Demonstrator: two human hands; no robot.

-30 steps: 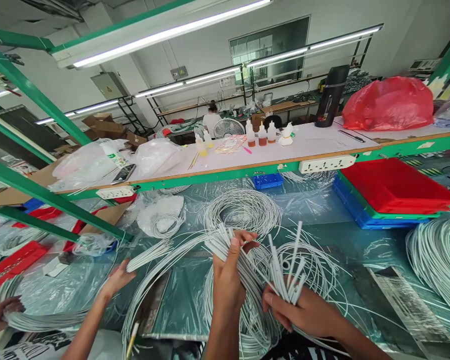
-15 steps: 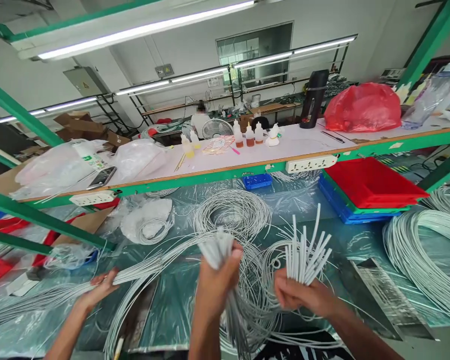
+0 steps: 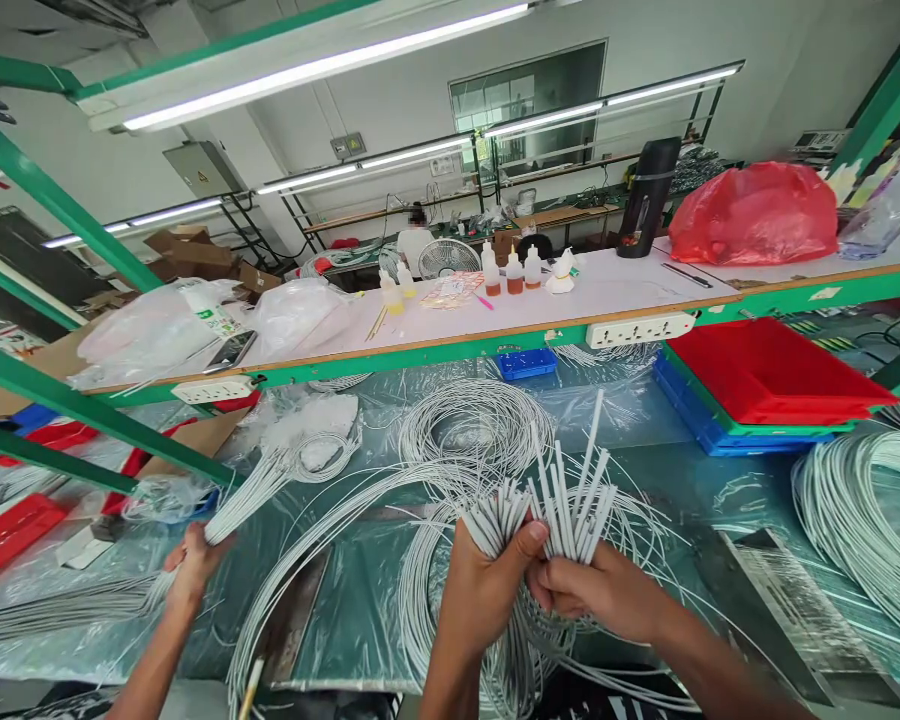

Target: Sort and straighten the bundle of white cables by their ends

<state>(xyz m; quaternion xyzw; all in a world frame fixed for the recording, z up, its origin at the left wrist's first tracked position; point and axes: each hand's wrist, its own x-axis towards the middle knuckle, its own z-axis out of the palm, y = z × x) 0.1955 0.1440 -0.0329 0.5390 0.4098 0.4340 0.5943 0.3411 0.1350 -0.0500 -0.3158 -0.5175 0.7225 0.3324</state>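
Observation:
My left hand [image 3: 482, 590] is closed round a thick bundle of white cable ends [image 3: 497, 515] at the bottom centre. My right hand [image 3: 598, 596] grips a second bunch of white cable ends [image 3: 574, 505] that fan upward. The two hands touch, and the two bunches meet. The cables run down into loose white coils [image 3: 450, 600] on the green bench [image 3: 360, 590]. At the lower left a co-worker's hand [image 3: 189, 568] grips another bundle of white cables [image 3: 251, 490].
A coil of white cable [image 3: 476, 425] lies behind my hands, and a larger coil [image 3: 866, 520] sits at the right. Red and blue trays [image 3: 757, 385] stand at the back right. A shelf [image 3: 450, 320] above holds bottles, bags and a red bag [image 3: 757, 213].
My hands have come together, so the two cable bunches now touch. The co-worker's hand has lifted its bundle up and to the right.

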